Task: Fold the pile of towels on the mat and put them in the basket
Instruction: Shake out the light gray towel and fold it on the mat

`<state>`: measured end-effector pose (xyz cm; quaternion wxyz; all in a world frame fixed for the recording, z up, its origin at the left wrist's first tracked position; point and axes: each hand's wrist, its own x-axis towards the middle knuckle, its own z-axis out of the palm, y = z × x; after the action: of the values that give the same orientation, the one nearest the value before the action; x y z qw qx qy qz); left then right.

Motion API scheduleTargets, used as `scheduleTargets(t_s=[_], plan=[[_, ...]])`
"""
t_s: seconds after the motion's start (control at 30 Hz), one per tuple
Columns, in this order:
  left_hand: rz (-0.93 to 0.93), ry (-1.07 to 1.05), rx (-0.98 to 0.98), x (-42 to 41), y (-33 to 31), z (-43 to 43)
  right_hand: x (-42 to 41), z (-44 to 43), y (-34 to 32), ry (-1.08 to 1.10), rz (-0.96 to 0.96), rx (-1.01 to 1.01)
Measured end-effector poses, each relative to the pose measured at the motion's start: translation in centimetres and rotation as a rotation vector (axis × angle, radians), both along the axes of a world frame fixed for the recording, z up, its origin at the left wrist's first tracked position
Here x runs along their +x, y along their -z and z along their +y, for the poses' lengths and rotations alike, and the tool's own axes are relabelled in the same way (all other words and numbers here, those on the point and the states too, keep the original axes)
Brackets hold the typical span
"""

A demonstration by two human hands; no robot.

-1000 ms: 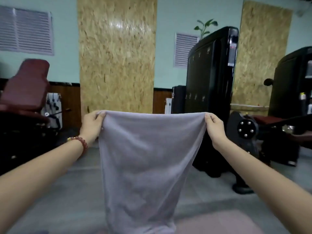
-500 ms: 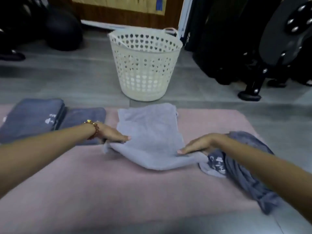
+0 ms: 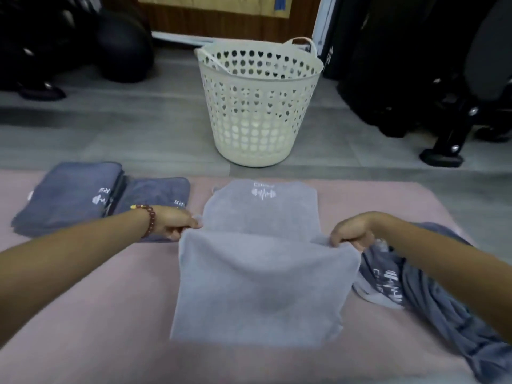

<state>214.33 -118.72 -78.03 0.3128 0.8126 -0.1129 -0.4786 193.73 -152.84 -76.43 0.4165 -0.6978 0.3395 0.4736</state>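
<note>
A light grey towel (image 3: 260,278) lies on the pink mat (image 3: 97,314), its near half folded over and lifted towards the far half, which shows a white logo. My left hand (image 3: 174,223) pinches the fold's left corner and my right hand (image 3: 350,234) pinches its right corner. Two folded dark grey towels (image 3: 69,195) lie side by side at the mat's far left. An unfolded dark grey towel (image 3: 432,306) is crumpled at the right, partly under my right arm. The cream perforated basket (image 3: 257,106) stands on the floor beyond the mat.
Grey floor (image 3: 110,134) runs between the mat and the wall. Black gym machines with a foot (image 3: 440,159) stand at the back right. More dark equipment (image 3: 122,51) sits at the back left.
One second ago I held the towel up in the air by its top corners. It then came down onto the mat, and now both hands lift its near edge over towards the far end.
</note>
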Motion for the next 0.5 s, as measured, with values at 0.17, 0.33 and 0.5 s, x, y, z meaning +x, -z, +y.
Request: scheduleTargets(t_s=[0.17,0.33,0.5], plan=[[-0.347,-0.372,-0.386,5.7,-0.3,-4.8,6.7,-3.3,-0.9,0.493,-0.753,-0.501],[-0.496,-0.301,-0.244,5.7,2.5,-8.5,8.8,-2.7,2.7,0.729,-1.078,-0.705],[-0.434,0.024,0.092,-2.2,11.5,-3.4,3.2,2.7,12.0,0.528,-0.785,-0.685]])
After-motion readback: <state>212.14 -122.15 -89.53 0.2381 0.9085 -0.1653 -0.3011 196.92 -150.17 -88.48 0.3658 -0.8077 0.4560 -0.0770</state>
